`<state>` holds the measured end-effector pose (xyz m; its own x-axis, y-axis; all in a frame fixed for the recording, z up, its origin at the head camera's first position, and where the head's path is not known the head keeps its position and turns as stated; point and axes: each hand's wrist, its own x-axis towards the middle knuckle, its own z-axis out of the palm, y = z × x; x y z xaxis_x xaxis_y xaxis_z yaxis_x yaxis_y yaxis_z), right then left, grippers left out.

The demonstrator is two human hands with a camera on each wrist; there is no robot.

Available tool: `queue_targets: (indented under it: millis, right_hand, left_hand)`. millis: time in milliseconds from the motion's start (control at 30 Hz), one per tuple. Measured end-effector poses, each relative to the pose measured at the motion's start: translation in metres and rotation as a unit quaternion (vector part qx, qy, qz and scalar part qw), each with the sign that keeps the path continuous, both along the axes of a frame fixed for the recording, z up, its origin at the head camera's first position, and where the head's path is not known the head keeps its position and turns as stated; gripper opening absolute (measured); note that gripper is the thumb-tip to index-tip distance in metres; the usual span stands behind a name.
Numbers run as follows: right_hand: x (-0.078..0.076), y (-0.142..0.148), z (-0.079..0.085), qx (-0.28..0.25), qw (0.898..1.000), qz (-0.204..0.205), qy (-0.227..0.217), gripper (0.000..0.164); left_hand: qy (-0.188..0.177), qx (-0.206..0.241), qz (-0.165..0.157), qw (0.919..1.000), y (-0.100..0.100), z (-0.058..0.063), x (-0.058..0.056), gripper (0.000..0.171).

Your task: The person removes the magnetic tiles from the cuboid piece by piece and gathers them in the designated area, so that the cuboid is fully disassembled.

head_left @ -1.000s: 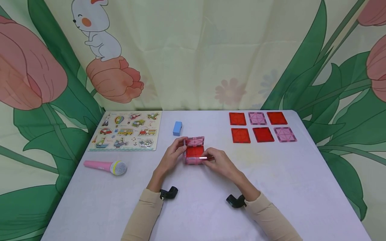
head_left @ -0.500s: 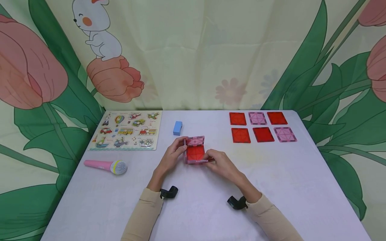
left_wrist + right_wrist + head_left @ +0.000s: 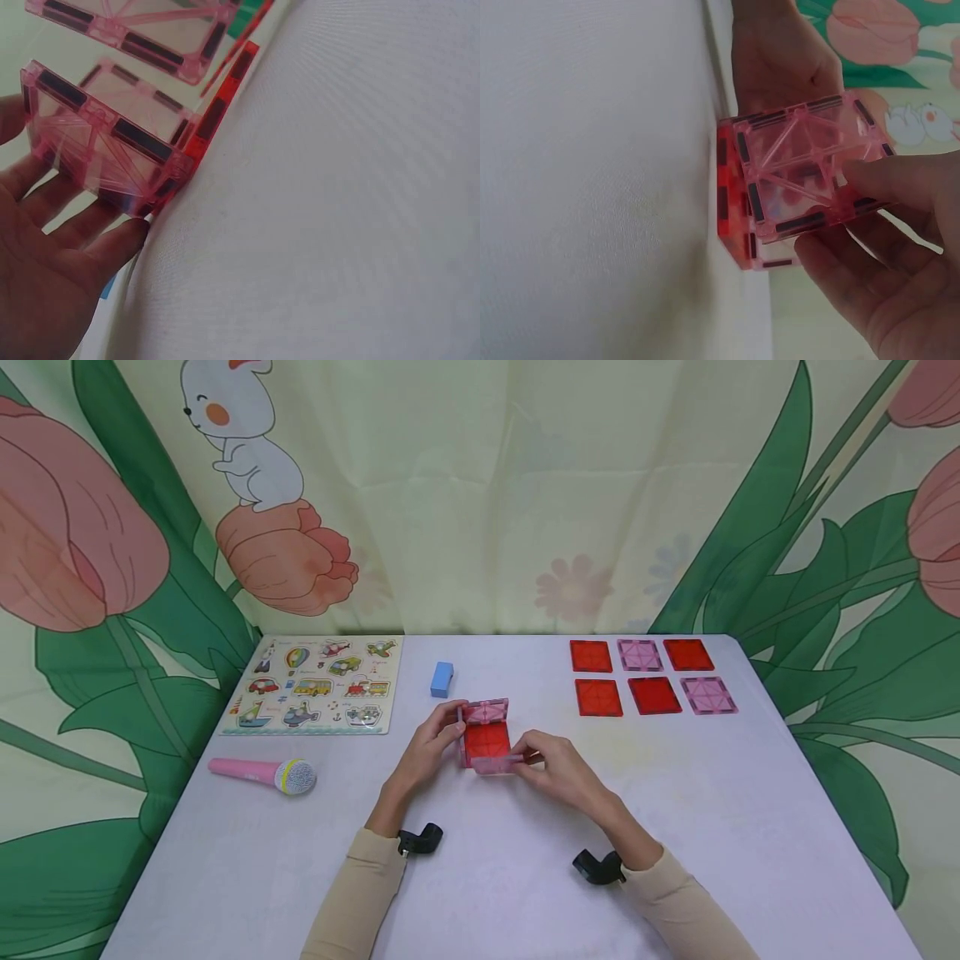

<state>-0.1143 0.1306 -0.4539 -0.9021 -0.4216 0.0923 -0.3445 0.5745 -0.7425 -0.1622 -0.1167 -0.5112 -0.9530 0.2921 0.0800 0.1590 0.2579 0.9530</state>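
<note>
My left hand [image 3: 427, 747] grips a pink magnetic tile [image 3: 94, 142] standing at the left edge of a flat red magnetic tile [image 3: 486, 740]; its fingers lie along the outer face. Another pink tile [image 3: 486, 712] stands along the red tile's far edge. With thumb and fingers, my right hand [image 3: 558, 768] pinches a third pink tile [image 3: 802, 169] by its right side. That tile is tilted at the near edge of the red one; whether the two touch, I cannot tell.
Several red and pink tiles [image 3: 588, 656] lie flat in two rows at the back right. A blue block [image 3: 442, 680] stands behind the left hand. Farther left are a picture puzzle board [image 3: 352, 699] and a pink toy microphone [image 3: 258, 772] on the white-covered table [image 3: 480, 877].
My right hand has brought its pink tile slightly toward the near side and turned it, so its face now shows. The right forearm has shifted a little right. My left hand stays put.
</note>
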Motion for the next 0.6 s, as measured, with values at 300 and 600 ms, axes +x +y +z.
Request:
queue_targets:
  millis: [300, 600]
  right_hand:
    - [0.001, 0.016, 0.006, -0.002, 0.999, -0.050, -0.009, 0.020]
    - [-0.002, 0.039, 0.006, -0.004, 0.993, -0.116, -0.027, 0.023]
  left_hand:
    - [0.001, 0.002, -0.002, 1.0000, 0.000, 0.001, 0.000, 0.044]
    - [-0.001, -0.001, 0.000, 1.0000, 0.000, 0.002, 0.001, 0.044]
